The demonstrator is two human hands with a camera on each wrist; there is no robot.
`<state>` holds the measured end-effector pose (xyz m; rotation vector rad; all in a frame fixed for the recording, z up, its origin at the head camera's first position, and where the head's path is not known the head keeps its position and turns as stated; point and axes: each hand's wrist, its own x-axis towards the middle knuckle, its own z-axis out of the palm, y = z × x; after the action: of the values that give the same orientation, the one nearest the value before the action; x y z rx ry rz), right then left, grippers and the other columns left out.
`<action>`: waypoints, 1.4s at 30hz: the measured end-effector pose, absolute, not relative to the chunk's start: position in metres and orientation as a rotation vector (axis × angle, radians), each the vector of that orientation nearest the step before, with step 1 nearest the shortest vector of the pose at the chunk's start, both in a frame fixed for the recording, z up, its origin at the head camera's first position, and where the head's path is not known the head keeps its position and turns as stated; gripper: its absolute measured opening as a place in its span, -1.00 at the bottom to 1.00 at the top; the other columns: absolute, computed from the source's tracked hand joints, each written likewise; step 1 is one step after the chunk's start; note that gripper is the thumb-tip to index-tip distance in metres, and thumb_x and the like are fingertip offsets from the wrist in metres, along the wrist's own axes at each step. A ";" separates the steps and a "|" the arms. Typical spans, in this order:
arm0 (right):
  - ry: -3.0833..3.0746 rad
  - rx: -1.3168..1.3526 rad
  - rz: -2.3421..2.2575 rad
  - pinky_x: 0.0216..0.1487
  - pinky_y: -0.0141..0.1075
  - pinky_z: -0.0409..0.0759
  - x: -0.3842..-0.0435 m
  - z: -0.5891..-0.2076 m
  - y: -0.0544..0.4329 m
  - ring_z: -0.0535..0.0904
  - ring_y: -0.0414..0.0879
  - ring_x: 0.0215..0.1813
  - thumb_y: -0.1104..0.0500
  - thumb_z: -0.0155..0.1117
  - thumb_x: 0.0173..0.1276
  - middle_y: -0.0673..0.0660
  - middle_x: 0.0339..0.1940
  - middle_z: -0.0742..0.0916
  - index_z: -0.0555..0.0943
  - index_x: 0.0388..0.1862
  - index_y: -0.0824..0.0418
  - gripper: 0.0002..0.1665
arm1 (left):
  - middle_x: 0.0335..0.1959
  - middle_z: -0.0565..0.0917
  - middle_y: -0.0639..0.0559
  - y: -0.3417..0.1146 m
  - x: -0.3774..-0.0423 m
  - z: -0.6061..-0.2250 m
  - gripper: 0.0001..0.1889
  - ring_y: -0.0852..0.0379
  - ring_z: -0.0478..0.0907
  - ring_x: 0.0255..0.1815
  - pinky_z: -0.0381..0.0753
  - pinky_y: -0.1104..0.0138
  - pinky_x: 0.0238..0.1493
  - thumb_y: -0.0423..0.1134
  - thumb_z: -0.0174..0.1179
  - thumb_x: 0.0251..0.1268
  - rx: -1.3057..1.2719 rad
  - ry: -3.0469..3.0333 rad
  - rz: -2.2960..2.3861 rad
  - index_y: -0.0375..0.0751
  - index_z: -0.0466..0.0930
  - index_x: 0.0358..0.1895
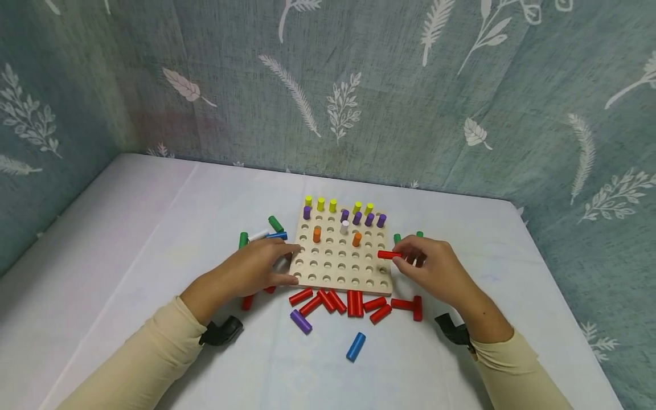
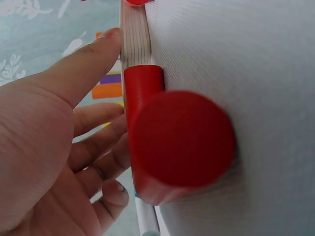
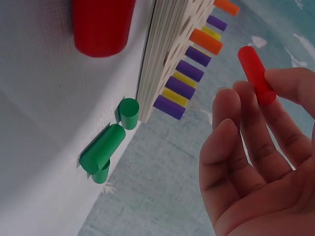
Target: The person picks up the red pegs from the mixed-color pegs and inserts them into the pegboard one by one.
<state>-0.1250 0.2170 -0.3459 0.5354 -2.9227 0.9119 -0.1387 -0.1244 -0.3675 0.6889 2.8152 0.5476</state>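
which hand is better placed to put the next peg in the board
Probably the right hand: it pinches a red peg near empty holes at the right side of the board, while the left hand touches its left edge, holding no peg.

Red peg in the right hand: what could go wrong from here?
The red peg might slip, since the right hand pinches it near one end. If dropped, it could roll among the loose red pegs by the board. The left hand, at the board's edge, could nudge the board askew.
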 end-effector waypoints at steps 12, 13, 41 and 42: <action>-2.963 0.503 0.856 -0.28 -0.36 0.61 -0.129 -0.346 0.222 0.57 -0.13 -0.30 0.18 0.42 0.31 -0.01 -0.34 0.73 0.70 -0.10 0.12 -0.81 | 0.23 0.61 -0.11 -0.125 -0.141 -0.369 -0.24 -0.08 0.52 0.26 0.55 0.04 0.27 0.10 0.48 0.09 0.692 2.796 0.571 -0.09 0.50 0.37; -2.970 0.505 0.850 -0.28 -0.36 0.61 -0.129 -0.346 0.222 0.57 -0.13 -0.30 0.19 0.42 0.31 -0.01 -0.34 0.73 0.70 -0.10 0.12 -0.81 | 0.21 0.62 -0.10 -0.126 -0.141 -0.369 -0.24 -0.07 0.52 0.24 0.56 0.04 0.26 0.10 0.48 0.09 0.697 2.796 0.571 -0.10 0.50 0.37; -3.079 0.498 0.823 -0.26 -0.33 0.61 -0.131 -0.352 0.224 0.56 -0.11 -0.28 0.19 0.42 0.31 -0.01 -0.36 0.70 0.70 -0.10 0.13 -0.80 | 0.12 0.64 -0.05 -0.127 -0.142 -0.374 -0.25 -0.01 0.53 0.14 0.59 0.07 0.22 0.11 0.48 0.07 0.714 2.811 0.571 -0.07 0.52 0.36; -3.077 0.507 0.822 -0.26 -0.33 0.61 -0.131 -0.352 0.224 0.55 -0.11 -0.28 0.19 0.42 0.31 -0.01 -0.36 0.71 0.70 -0.09 0.14 -0.80 | 0.12 0.64 -0.06 -0.127 -0.142 -0.374 -0.25 -0.01 0.53 0.14 0.59 0.07 0.22 0.10 0.49 0.07 0.714 2.814 0.571 -0.07 0.52 0.35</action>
<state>-0.1313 0.2245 -0.3523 0.5073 -3.0774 0.8224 -0.1418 -0.1268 -0.3740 0.7138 2.8139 0.5711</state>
